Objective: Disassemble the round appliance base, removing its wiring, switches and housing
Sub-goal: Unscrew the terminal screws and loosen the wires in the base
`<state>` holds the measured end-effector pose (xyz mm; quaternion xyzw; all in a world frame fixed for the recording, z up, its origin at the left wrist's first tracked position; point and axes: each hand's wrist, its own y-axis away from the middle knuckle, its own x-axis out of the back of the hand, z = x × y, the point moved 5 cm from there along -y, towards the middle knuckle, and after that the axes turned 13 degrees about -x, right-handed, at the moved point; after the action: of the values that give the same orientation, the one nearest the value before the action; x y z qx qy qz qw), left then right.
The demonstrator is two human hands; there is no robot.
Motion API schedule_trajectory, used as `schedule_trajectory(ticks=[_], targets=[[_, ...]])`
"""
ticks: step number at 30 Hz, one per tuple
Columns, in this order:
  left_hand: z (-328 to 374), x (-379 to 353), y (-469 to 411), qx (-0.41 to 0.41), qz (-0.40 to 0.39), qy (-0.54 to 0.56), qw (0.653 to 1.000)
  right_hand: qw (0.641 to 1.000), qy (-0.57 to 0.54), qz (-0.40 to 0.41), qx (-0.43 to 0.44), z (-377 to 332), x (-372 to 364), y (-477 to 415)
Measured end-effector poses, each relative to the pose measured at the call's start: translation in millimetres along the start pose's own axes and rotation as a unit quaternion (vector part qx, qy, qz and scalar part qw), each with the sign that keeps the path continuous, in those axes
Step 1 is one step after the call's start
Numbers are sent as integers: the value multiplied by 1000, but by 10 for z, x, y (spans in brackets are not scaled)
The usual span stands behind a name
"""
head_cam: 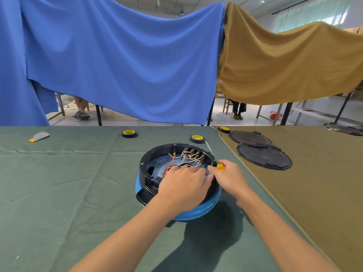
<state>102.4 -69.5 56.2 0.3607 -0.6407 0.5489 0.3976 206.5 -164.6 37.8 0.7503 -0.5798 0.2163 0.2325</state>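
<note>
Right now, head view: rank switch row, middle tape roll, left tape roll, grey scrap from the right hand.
1. switch row, inside the base
2. middle tape roll, behind the base
3. left tape roll, farther left
4. grey scrap, far left

Counted on the worktop (pixel 59 183): one round appliance base (pixel 157 163); three tape rolls (pixel 129 133) (pixel 197 138) (pixel 224 129); two black round covers (pixel 250 138) (pixel 264 157); one yellow-handled screwdriver (pixel 220 167); one grey scrap (pixel 40 136); two hands (pixel 182 183) (pixel 229 177).

Blue-and-black appliance base (pixel 196 212), white and red wires (pixel 191 156), yellow screwdriver handle (pixel 221 167), green tablecloth (pixel 68 183).
</note>
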Motion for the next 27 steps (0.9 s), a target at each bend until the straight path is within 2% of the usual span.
schedule_trajectory(ticks=[5, 9, 12, 15, 18, 20, 22, 27], targets=[[-182, -57, 71, -7, -28, 33, 999, 999, -1, -25, 39, -106, 297, -30], [-441, -38, 142, -7, -70, 48, 996, 990, 108, -16, 94, -222, 407, -25], [-580, -1, 183, -18, -100, 58, 993, 969, 193, 2, 153, -305, 395, 24], [-517, 24, 163, -40, -79, 34, 995, 951, 241, 25, 192, -369, 332, 68], [-337, 13, 58, -69, -55, -34, 996, 946, 255, 28, 196, -400, 274, 76], [-284, -37, -24, -73, -75, -57, 993, 945, 266, 29, 188, -423, 248, 87], [-295, -88, -70, -67, -103, -45, 991, 941, 284, 34, 179, -442, 232, 102], [-306, -170, -59, -71, -117, -20, 990, 931, 318, 42, 176, -461, 195, 124]])
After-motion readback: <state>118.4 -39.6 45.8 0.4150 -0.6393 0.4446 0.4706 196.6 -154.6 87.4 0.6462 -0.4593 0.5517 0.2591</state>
